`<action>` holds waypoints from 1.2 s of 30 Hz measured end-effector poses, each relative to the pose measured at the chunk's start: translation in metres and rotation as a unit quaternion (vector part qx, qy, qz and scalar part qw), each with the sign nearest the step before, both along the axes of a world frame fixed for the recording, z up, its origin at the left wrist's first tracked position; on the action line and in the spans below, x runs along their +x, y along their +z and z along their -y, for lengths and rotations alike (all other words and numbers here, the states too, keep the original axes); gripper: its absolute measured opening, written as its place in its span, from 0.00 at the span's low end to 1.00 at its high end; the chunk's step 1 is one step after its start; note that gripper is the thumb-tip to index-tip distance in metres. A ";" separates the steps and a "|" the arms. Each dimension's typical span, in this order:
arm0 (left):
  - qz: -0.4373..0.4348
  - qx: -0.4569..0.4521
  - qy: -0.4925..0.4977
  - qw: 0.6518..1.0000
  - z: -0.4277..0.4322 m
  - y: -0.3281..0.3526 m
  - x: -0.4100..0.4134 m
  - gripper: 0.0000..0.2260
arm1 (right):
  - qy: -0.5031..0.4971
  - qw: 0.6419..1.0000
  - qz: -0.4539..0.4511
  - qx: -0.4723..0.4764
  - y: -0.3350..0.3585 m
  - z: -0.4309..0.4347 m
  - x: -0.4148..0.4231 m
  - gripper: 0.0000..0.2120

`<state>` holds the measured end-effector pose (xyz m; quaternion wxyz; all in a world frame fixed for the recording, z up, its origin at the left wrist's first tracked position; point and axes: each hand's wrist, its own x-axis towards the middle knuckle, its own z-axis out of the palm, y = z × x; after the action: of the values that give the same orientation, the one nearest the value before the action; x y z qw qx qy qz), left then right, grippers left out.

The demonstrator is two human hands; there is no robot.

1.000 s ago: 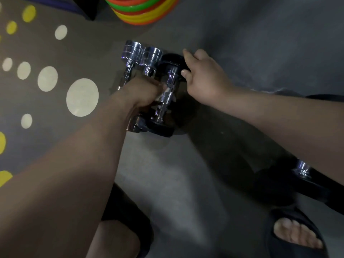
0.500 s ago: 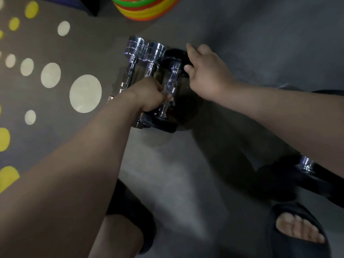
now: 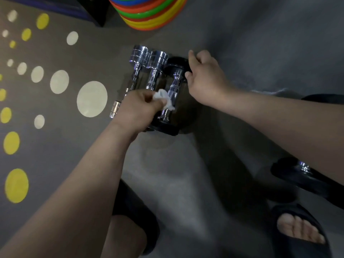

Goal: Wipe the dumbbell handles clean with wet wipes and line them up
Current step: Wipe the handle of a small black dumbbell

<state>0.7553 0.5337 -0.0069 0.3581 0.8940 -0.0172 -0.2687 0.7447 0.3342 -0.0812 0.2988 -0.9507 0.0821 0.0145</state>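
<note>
left hand (image 3: 137,108) fingers pinch the wipe (image 3: 163,98) (at the handle (image 3: 173,89)); right hand (image 3: 206,79) fingers clasp the dumbbell (image 3: 175,64).

Place: a gym.
Weights: three dumbbells (image 3: 156,60) side by side on the floor (image 3: 260,53) at 12 o'clock; one more dumbbell (image 3: 304,168) at 4 o'clock.
Colours: a bright stack (image 3: 149,15) of red, green, yellow and blue at 12 o'clock, far up.
Floor: grey, with white and yellow dots (image 3: 92,98) at 9 o'clock.

Dim, soft, wide-angle edge distortion
</note>
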 end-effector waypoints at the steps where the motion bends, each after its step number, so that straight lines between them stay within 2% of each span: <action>1: -0.012 -0.040 0.010 0.999 -0.001 0.000 0.000 0.07 | -0.007 1.000 0.003 0.007 -0.002 0.001 -0.001 0.30; 3: -0.042 -0.094 0.021 0.994 -0.003 -0.001 0.000 0.14 | -0.018 0.999 0.019 0.037 -0.005 0.004 -0.006 0.29; 5: -0.050 -0.107 0.036 0.992 -0.003 -0.001 -0.002 0.19 | -0.024 0.996 0.064 0.062 -0.008 0.007 -0.014 0.25; 8: -0.038 -0.099 0.041 0.994 0.000 0.000 -0.004 0.18 | -0.050 0.982 0.126 0.129 -0.007 0.006 -0.028 0.14; 10: -0.049 -0.106 0.049 0.992 0.003 0.002 -0.005 0.15 | -0.032 0.968 0.062 0.241 0.000 0.000 -0.035 0.08; 12: -0.067 -0.110 0.054 0.990 0.002 0.002 -0.004 0.16 | -0.009 0.916 -0.069 0.396 0.008 -0.010 -0.042 0.05; 13: -0.074 -0.108 0.053 0.990 0.002 0.002 -0.003 0.16 | -0.004 0.889 -0.108 0.444 0.010 -0.014 -0.044 0.05; 15: -0.068 -0.103 0.045 0.991 0.003 0.002 -0.004 0.12 | -0.018 0.870 -0.126 0.476 0.010 -0.019 -0.046 0.03; 18: -0.016 -0.063 0.046 0.997 0.006 -0.003 -0.006 0.05 | -0.073 0.843 -0.144 0.513 0.009 -0.026 -0.046 0.04; 21: 0.028 -0.014 0.040 0.999 0.010 -0.007 -0.010 0.09 | -0.107 0.815 -0.151 0.550 0.009 -0.030 -0.049 0.05; 22: 0.040 0.009 0.026 0.999 0.011 -0.008 -0.011 0.11 | -0.114 0.795 -0.157 0.575 0.009 -0.031 -0.051 0.05; 24: 0.050 0.046 -0.014 0.998 0.012 -0.006 -0.014 0.10 | -0.120 0.751 -0.169 0.627 0.011 -0.031 -0.054 0.02; 25: 0.043 0.048 -0.030 0.997 0.012 -0.004 -0.014 0.07 | -0.117 0.743 -0.166 0.638 0.011 -0.030 -0.054 0.03; 26: 0.028 0.033 -0.037 0.998 0.012 -0.003 -0.015 0.06 | -0.112 0.746 -0.160 0.636 0.010 -0.030 -0.054 0.05; 30: -0.031 -0.056 0.005 0.998 0.011 0.004 -0.019 0.17 | -0.110 0.775 -0.150 0.604 0.005 -0.033 -0.051 0.03; 34: 0.085 0.053 0.033 0.994 0.005 -0.002 -0.014 0.15 | -0.192 0.832 -0.134 0.503 -0.005 -0.037 -0.041 0.05; 36: 0.135 0.130 0.035 0.982 -0.002 -0.017 -0.006 0.15 | -0.249 0.844 -0.110 0.462 -0.009 -0.037 -0.035 0.07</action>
<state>0.7489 0.5360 -0.0244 0.2423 0.9610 0.0014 -0.1331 0.7096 0.3710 -0.0905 0.6862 -0.6420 0.3325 0.0800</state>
